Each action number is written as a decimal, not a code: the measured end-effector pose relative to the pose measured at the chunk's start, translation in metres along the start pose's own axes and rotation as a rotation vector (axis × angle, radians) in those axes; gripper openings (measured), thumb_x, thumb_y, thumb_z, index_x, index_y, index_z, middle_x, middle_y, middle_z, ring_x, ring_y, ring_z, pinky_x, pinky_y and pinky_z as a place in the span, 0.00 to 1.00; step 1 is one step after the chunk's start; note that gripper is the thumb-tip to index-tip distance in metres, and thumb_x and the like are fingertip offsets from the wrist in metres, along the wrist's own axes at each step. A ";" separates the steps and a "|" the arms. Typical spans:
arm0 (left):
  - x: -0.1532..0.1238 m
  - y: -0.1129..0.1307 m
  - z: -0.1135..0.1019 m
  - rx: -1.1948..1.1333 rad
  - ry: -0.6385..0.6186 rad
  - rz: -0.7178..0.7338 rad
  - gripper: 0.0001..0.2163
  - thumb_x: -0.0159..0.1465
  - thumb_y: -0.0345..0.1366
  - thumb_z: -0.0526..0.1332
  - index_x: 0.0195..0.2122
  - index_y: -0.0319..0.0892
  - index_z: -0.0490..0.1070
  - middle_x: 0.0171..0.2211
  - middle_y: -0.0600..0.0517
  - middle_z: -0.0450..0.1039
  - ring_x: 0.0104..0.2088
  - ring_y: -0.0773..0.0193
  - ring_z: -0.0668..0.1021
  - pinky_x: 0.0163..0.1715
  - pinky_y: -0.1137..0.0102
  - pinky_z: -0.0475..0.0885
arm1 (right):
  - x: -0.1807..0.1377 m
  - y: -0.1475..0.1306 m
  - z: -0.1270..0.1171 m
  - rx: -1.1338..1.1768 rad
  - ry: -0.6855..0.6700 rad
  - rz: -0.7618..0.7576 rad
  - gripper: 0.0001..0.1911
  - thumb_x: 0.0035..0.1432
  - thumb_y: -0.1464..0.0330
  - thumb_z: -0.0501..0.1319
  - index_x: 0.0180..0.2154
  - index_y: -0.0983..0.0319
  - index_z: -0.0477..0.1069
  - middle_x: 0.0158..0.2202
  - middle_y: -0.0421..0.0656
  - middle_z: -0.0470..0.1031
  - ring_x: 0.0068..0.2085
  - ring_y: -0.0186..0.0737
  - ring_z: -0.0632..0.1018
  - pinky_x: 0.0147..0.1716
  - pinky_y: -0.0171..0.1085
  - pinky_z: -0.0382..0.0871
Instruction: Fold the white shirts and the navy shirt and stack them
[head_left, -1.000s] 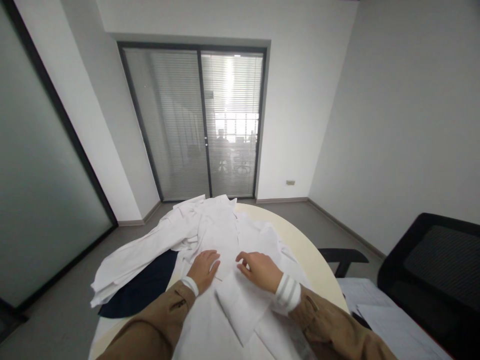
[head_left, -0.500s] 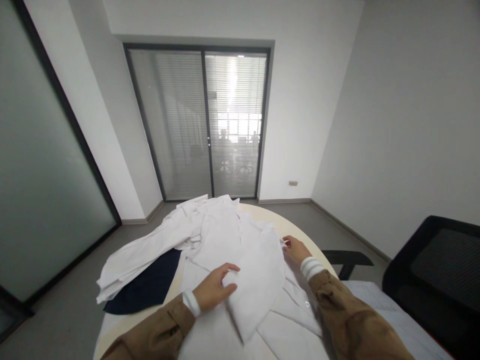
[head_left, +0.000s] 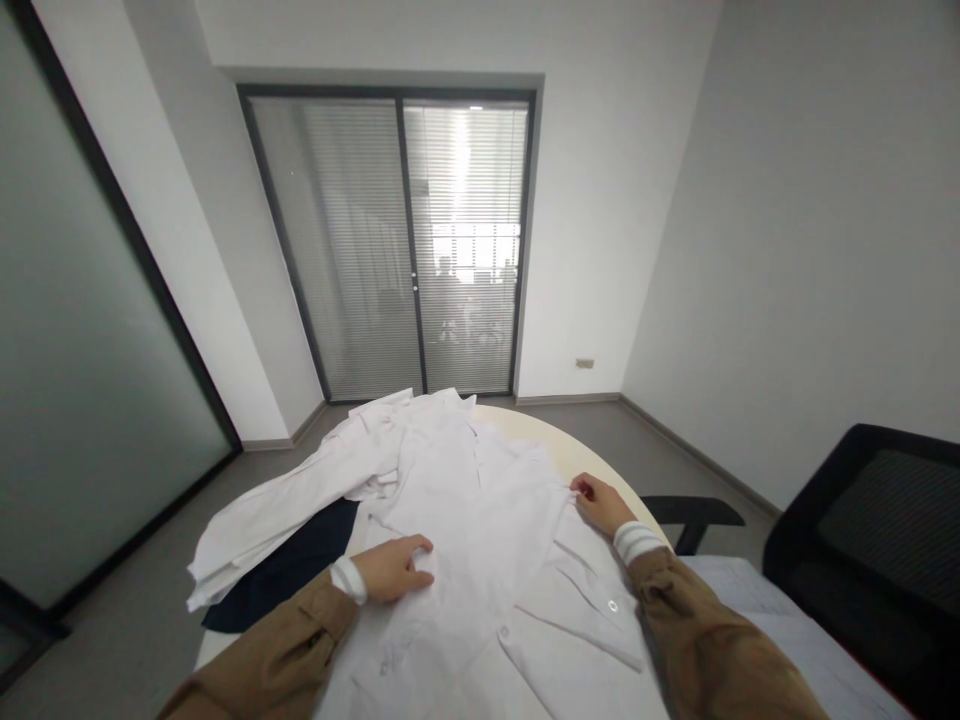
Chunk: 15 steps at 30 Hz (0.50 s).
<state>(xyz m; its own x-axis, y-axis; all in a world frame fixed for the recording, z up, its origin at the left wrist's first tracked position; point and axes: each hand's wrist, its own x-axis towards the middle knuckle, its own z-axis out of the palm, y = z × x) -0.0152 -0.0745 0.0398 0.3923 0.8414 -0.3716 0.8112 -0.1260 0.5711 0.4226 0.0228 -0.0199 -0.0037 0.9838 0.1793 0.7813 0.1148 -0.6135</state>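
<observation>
One wrinkled white shirt [head_left: 480, 520] covers the round table [head_left: 592, 460]; left hand [head_left: 390, 570] presses flat, right hand [head_left: 598, 503] pinches its edge.

No text, label, brand, number or sign can be read anywhere in the view: the white coat [head_left: 480, 520] shows only plain cloth and buttons, and the walls and the glass door [head_left: 397, 240] carry no lettering.
</observation>
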 end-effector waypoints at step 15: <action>0.056 0.042 0.053 0.501 0.296 0.280 0.27 0.67 0.46 0.55 0.67 0.46 0.57 0.69 0.40 0.51 0.67 0.39 0.56 0.62 0.44 0.56 | -0.015 0.005 -0.022 -0.015 -0.042 -0.173 0.08 0.51 0.63 0.58 0.30 0.61 0.71 0.35 0.45 0.77 0.39 0.44 0.75 0.44 0.40 0.66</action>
<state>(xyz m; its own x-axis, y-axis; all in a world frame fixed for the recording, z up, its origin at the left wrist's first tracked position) 0.0642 -0.0609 0.0042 0.5401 0.8416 0.0000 0.8279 -0.5313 0.1796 0.4407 0.0055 -0.0088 -0.1653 0.9544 0.2485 0.7762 0.2813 -0.5643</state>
